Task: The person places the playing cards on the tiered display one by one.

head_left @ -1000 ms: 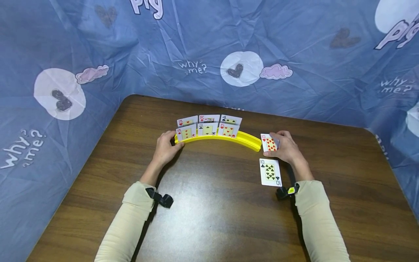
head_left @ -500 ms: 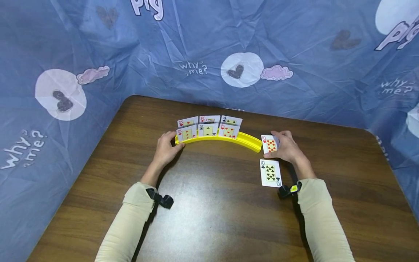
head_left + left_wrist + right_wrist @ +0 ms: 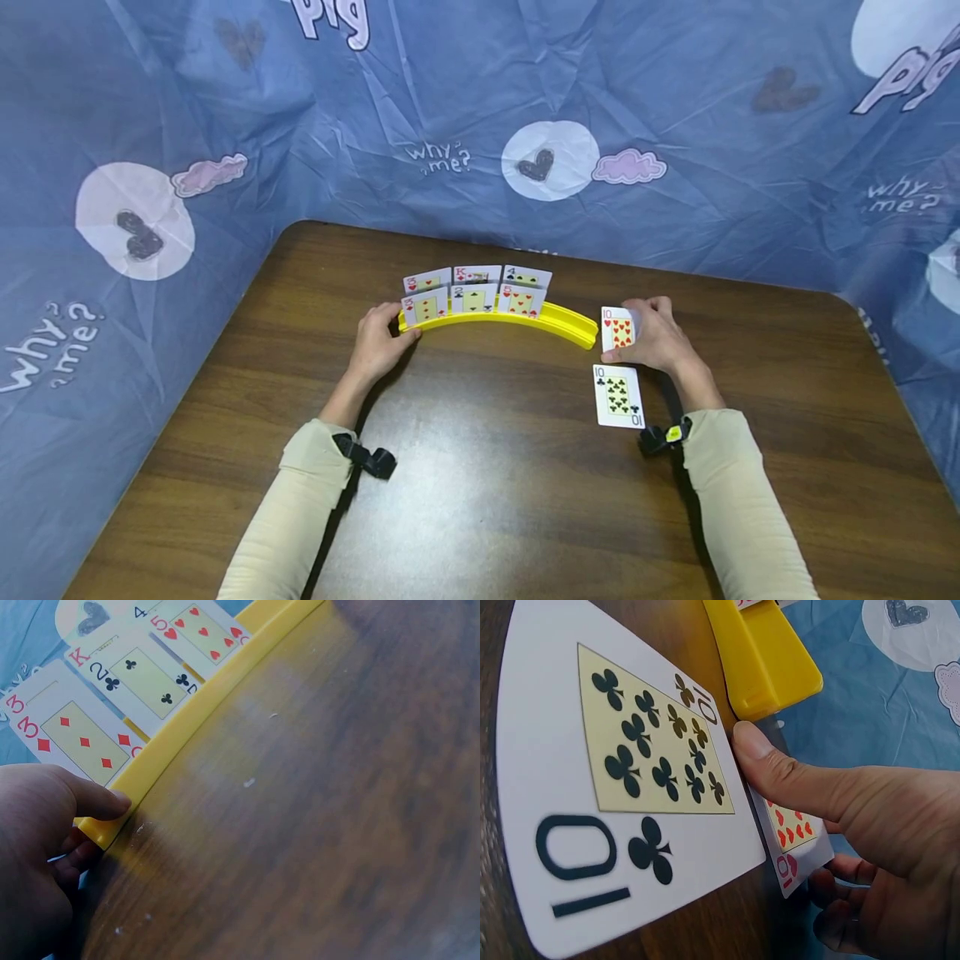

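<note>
A yellow curved card holder (image 3: 566,327) stands on the table. My left hand (image 3: 377,340) grips its left end, thumb (image 3: 101,799) on the front side and fingers behind. Two rows of playing cards stand in it: the three of diamonds (image 3: 425,307), two of clubs (image 3: 473,298) and five of hearts (image 3: 521,301) in front; a red three, a king and a four, partly covered, behind. Just off the holder's right end, my right hand (image 3: 656,340) holds the ten of hearts (image 3: 617,327) between thumb and fingers. Its right part is hidden by the hand.
The ten of clubs (image 3: 618,397) lies face up on the table, just nearer than the right hand. A brown wooden table (image 3: 480,500) carries everything. Behind it hangs a blue printed cloth (image 3: 360,100). Black cameras (image 3: 375,460) are strapped to both wrists.
The right hand and the ten of hearts have shifted slightly to the right, away from the holder's end. The left hand, the holder and its cards stay in place.
</note>
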Demonstrator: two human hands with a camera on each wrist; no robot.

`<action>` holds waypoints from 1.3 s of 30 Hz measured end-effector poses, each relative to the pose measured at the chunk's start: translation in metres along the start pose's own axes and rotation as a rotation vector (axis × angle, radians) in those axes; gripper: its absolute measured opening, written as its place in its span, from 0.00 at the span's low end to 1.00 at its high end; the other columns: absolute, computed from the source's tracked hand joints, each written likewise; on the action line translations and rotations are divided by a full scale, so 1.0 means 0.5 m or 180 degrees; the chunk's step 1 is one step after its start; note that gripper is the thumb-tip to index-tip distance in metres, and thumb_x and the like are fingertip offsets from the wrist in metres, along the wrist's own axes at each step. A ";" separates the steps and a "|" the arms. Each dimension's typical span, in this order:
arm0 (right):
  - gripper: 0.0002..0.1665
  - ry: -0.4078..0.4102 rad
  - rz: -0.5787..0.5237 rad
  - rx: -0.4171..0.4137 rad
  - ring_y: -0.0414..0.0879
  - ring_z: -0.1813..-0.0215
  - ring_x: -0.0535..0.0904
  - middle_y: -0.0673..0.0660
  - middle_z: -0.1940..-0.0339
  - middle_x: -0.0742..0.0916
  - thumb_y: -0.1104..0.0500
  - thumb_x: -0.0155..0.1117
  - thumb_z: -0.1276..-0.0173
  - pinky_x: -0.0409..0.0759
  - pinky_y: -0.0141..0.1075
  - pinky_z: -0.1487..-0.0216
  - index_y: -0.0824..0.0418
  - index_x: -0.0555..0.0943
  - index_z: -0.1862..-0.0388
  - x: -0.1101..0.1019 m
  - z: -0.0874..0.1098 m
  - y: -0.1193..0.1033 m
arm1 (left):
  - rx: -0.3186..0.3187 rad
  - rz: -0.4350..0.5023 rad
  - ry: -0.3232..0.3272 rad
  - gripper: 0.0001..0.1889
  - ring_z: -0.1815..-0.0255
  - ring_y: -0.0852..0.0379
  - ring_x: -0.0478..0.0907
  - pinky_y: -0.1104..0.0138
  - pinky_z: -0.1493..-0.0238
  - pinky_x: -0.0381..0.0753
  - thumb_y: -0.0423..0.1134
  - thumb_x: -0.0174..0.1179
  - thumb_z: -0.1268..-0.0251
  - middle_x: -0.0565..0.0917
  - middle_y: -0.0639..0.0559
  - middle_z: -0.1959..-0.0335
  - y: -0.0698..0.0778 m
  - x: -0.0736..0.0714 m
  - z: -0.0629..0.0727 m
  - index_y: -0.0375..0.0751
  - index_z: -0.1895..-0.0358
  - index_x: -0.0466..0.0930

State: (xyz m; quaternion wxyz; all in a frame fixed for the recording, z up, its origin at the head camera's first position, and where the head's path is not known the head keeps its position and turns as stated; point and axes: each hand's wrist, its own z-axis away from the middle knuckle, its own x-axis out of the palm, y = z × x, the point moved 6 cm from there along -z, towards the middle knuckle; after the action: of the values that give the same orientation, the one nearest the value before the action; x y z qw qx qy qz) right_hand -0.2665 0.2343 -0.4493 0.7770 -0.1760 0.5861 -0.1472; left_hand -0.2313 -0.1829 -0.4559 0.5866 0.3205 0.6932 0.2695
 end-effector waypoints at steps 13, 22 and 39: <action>0.44 0.0313 -0.0003 -0.0149 0.62 0.45 0.75 0.69 0.40 0.79 0.57 0.76 0.42 0.73 0.56 0.45 0.60 0.66 0.30 -0.027 0.012 -0.002 | 0.0065 0.0011 0.0066 0.15 0.55 0.39 0.75 0.54 0.51 0.69 0.31 0.68 0.46 0.83 0.33 0.58 0.002 -0.002 0.000 0.28 0.54 0.82; 0.24 0.0717 -0.0102 -0.0374 0.62 0.49 0.77 0.71 0.46 0.83 0.65 0.59 0.30 0.73 0.58 0.48 0.64 0.72 0.36 -0.071 0.035 -0.008 | 0.0039 -0.0010 0.0055 0.17 0.52 0.37 0.76 0.50 0.47 0.71 0.31 0.68 0.45 0.84 0.33 0.56 0.000 -0.001 0.001 0.28 0.53 0.82; 0.15 0.1463 -0.0347 -0.0781 0.52 0.65 0.74 0.65 0.66 0.83 0.67 0.63 0.32 0.67 0.38 0.64 0.66 0.80 0.46 -0.138 0.077 -0.049 | 0.0053 -0.0060 0.0053 0.15 0.53 0.39 0.76 0.51 0.50 0.70 0.32 0.68 0.44 0.83 0.33 0.57 -0.002 0.001 0.000 0.28 0.54 0.82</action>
State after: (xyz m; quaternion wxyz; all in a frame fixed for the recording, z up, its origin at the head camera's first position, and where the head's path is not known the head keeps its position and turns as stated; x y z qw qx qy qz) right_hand -0.2484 0.2465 -0.3693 0.5873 -0.2622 0.7503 -0.1529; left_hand -0.2315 -0.1833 -0.4568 0.5806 0.3165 0.7033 0.2608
